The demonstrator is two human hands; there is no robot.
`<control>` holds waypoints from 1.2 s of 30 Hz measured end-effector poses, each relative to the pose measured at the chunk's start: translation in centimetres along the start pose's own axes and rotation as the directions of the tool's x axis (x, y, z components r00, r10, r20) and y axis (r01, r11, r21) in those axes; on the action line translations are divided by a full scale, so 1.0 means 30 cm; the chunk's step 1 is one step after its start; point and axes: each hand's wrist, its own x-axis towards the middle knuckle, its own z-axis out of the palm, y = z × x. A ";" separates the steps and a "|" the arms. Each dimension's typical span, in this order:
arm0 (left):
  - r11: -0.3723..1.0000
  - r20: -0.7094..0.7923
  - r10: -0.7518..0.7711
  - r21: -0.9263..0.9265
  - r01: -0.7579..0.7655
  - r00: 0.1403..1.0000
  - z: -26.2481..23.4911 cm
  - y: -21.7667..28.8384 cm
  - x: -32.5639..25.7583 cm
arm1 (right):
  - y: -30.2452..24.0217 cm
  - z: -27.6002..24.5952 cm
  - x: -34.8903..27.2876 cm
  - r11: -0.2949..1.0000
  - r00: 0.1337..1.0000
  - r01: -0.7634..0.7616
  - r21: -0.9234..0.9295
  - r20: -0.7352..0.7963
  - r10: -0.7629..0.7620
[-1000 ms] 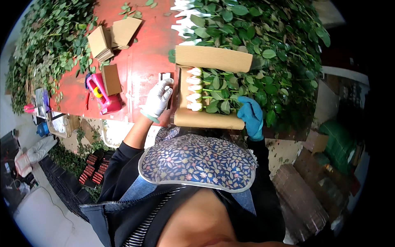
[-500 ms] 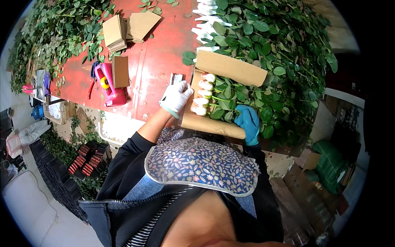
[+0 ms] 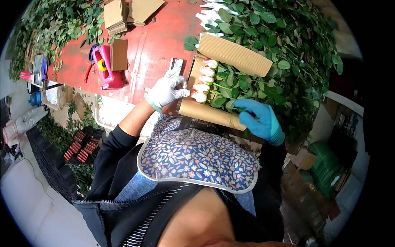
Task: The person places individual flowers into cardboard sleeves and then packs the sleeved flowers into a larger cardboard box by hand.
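Roses, and plenty of them: the big heap of leafy stems (image 3: pixel 288 49) spreads beyond both hands, and compared with a second ago the whole red bench (image 3: pixel 152 45) has slid lower and nearer in the view, the head tipping down onto the work. The brown corrugated cardboard wrap (image 3: pixel 230 53) lies between the two hands, its far flap standing open, its near edge curled into a roll (image 3: pixel 205 114) just ahead of the apron. A moment back the left hand (image 3: pixel 166 89) was up against a stapler (image 3: pixel 176 66); now that tool lies just beyond its fingertips, and the white-gloved fingers are curled in on the left end of the wrap, touching the pale rose heads (image 3: pixel 203 80) lined up there. Reads like the bunch is squared and the closing of the wrap is near. Right hand (image 3: pixel 259 119), in a blue glove, clamps down on the stem end of the roll, fingers bent over cardboard and leaves. Left of the left hand, well apart, sit a pink tape dispenser (image 3: pixel 105 68) and stacked card sheets (image 3: pixel 115 16).
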 end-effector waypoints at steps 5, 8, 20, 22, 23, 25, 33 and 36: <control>0.999 0.020 0.000 -0.048 0.001 1.000 0.018 -0.012 0.018 | -0.042 0.058 0.079 0.958 0.980 0.114 -0.262 0.190 -0.064; 0.996 0.064 -0.015 -0.085 0.021 0.998 0.004 -0.022 0.043 | 0.038 0.068 0.139 0.933 0.966 0.254 -0.256 0.027 -0.256; 0.986 0.082 -0.160 0.059 0.155 0.984 0.044 0.008 0.073 | 0.191 0.139 0.298 0.821 0.996 0.084 -0.564 0.053 -0.066; 0.979 0.101 -0.203 -0.002 0.204 0.974 0.042 0.026 0.067 | 0.175 0.130 0.300 0.841 0.997 0.061 -0.538 0.072 -0.027; 0.979 0.108 -0.202 0.016 0.202 0.973 0.040 0.031 0.067 | 0.168 0.128 0.298 0.840 0.997 0.061 -0.539 0.081 -0.020; 0.979 0.123 -0.201 0.052 0.196 0.972 0.036 0.041 0.067 | 0.157 0.123 0.295 0.840 0.995 0.059 -0.539 0.096 -0.008; 0.983 0.135 -0.180 0.051 0.175 0.974 0.026 0.049 0.068 | 0.199 0.123 0.282 0.862 0.978 0.206 -0.463 0.084 -0.189; 0.980 0.144 -0.195 -0.011 0.199 0.970 0.025 0.038 0.071 | 0.185 0.121 0.275 0.867 0.988 0.152 -0.475 0.081 -0.128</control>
